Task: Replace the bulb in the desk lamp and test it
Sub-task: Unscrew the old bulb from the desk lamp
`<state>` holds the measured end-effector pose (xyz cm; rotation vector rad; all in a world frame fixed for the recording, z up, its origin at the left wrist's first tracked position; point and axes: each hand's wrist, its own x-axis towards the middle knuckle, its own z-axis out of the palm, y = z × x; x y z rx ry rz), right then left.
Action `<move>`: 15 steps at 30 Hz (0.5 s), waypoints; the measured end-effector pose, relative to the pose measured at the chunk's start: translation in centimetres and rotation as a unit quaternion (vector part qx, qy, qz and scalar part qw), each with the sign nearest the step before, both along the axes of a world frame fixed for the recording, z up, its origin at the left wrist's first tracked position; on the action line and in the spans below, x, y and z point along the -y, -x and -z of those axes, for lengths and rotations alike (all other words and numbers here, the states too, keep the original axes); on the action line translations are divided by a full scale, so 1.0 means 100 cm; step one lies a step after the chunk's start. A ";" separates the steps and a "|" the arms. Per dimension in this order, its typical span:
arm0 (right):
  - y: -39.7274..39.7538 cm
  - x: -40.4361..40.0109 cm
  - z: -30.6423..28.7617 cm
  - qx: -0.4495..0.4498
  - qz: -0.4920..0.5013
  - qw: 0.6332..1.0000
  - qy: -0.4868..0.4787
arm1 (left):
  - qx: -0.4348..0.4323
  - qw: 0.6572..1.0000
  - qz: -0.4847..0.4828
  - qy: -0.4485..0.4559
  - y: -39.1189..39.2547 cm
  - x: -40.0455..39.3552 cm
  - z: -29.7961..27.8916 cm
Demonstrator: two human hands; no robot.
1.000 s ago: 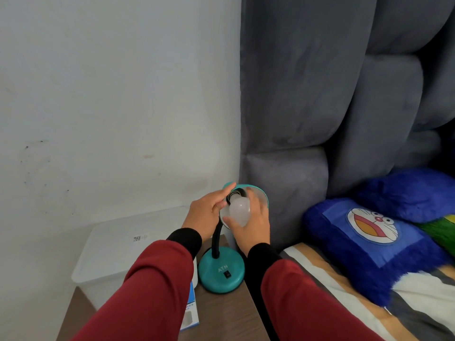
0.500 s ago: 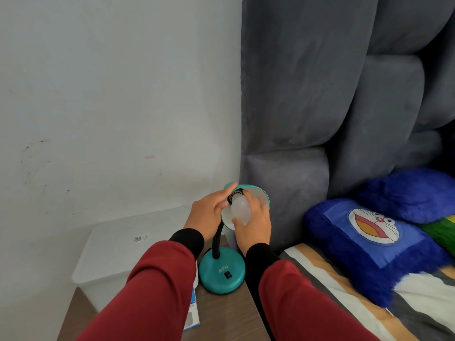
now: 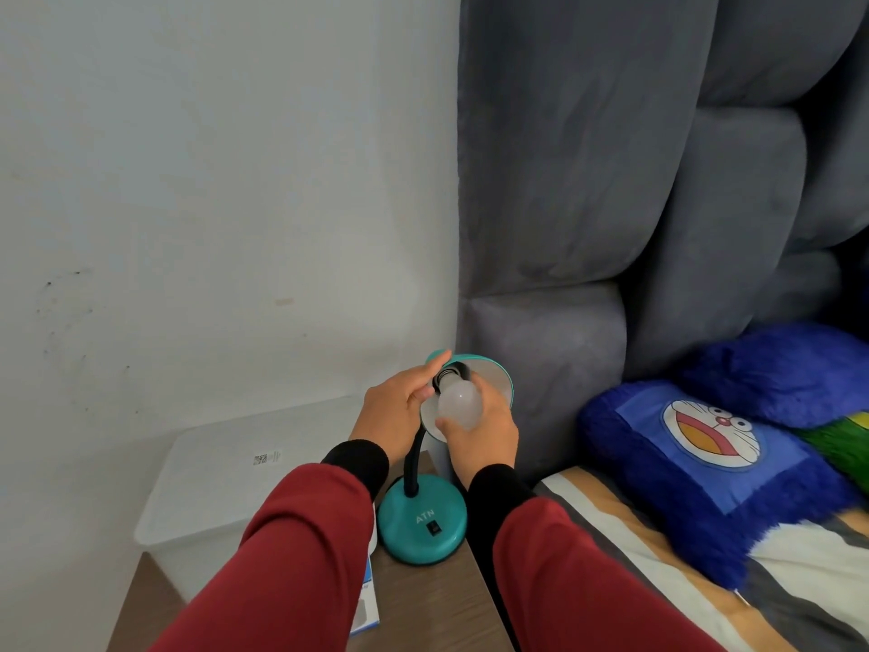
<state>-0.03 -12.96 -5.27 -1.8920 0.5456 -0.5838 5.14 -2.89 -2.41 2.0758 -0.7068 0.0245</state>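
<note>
A teal desk lamp stands on a brown nightstand, its round base (image 3: 422, 529) bearing a black switch and its black gooseneck curving up to a teal shade (image 3: 496, 376). A frosted white bulb (image 3: 460, 404) sits at the black socket inside the shade. My right hand (image 3: 484, 428) is wrapped around the bulb from below and the right. My left hand (image 3: 395, 411) grips the shade's left rim and the socket, thumb up. The bulb is unlit.
A white lidded plastic box (image 3: 225, 477) stands left of the lamp against the wall. A blue-and-white carton (image 3: 369, 604) lies by my left sleeve. A grey padded headboard (image 3: 611, 181) rises behind; blue cartoon pillows (image 3: 705, 463) lie on the bed to the right.
My right hand's fingers have shifted round the bulb, the thumb now lower. The left hand and lamp hold nearly the same place.
</note>
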 end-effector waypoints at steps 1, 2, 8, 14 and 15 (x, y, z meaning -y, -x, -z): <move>0.000 0.000 -0.001 0.004 -0.005 1.000 0.013 | -0.004 1.000 0.001 0.005 0.000 0.000 0.000; 0.000 0.000 -0.002 0.005 -0.009 1.000 0.015 | -0.006 1.000 0.002 0.009 -0.001 0.000 0.001; 0.001 0.001 -0.004 -0.021 -0.022 0.999 0.021 | -0.003 1.000 -0.003 0.009 -0.003 0.001 0.003; 0.002 0.001 -0.003 -0.040 -0.016 0.999 -0.012 | -0.001 1.000 -0.005 0.006 -0.003 0.001 0.003; 0.002 0.001 -0.003 -0.041 -0.018 0.999 -0.001 | -0.001 1.000 -0.005 0.007 -0.003 0.001 0.003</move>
